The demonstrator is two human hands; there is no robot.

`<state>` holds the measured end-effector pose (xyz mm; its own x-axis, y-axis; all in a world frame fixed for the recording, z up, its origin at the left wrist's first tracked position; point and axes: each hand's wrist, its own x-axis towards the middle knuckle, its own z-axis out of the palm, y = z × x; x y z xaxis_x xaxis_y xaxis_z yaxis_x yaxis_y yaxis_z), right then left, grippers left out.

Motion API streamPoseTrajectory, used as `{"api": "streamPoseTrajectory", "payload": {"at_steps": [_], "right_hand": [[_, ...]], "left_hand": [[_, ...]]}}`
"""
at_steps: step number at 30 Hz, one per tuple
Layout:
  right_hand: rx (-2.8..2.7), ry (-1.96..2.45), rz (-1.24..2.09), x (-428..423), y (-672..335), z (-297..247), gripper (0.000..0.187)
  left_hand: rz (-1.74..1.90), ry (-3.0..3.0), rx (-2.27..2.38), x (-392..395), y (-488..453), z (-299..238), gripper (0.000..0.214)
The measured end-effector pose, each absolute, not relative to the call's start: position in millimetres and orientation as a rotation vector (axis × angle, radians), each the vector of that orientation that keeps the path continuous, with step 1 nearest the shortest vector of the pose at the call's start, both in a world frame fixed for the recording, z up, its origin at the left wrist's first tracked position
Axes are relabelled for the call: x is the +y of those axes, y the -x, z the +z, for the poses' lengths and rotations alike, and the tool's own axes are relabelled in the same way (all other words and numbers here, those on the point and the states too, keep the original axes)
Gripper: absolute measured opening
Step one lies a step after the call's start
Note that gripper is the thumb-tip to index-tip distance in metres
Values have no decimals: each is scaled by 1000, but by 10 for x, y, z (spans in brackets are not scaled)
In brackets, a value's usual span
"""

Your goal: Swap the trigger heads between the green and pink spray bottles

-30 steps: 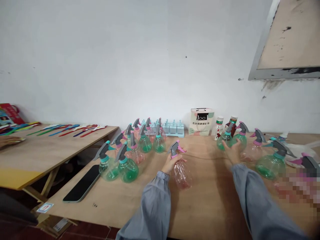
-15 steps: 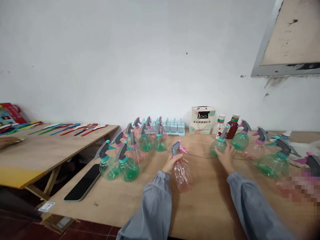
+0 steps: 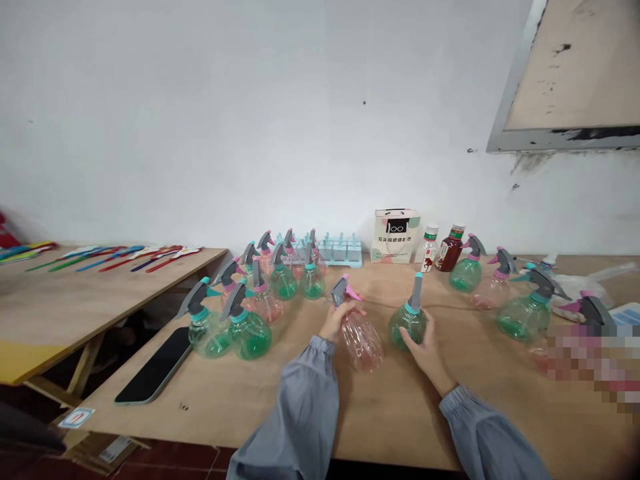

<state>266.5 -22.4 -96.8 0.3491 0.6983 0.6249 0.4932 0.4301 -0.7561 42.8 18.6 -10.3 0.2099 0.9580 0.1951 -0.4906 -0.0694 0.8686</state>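
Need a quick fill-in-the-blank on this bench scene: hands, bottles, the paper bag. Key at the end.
1. The left hand grips a spray bottle with a body tinted ____.
2. The right hand holds a teal-collared spray bottle with a body tinted ____.
3. The dark red drink bottle near the wall has a cap coloured ____.
4. The paper bag shows a drawing of a pair of ____.

Missing words: pink; green; white; glasses.

1. Phone (image 3: 154,367): dark screen up, on the desk's (image 3: 220,400) left side.
2. Sticker (image 3: 77,418): at the desk's front left corner.
3. Blue rack (image 3: 341,252): near the wall (image 3: 200,133).
4. Bag (image 3: 395,240): upright, right of the rack.
5. Two drinks (image 3: 450,250): beside the bag.
6. Second desk (image 3: 100,307): at left, bearing coloured sticks (image 3: 121,261).
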Motion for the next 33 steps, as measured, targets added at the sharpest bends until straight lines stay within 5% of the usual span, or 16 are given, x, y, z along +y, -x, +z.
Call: {"api": "streamPoseTrajectory", "payload": {"at_steps": [33], "right_hand": [[-1312,1194,213,-254,-2639,-949,69]], "left_hand": [[1353,-1029,578,38,-530,-183,43]]}}
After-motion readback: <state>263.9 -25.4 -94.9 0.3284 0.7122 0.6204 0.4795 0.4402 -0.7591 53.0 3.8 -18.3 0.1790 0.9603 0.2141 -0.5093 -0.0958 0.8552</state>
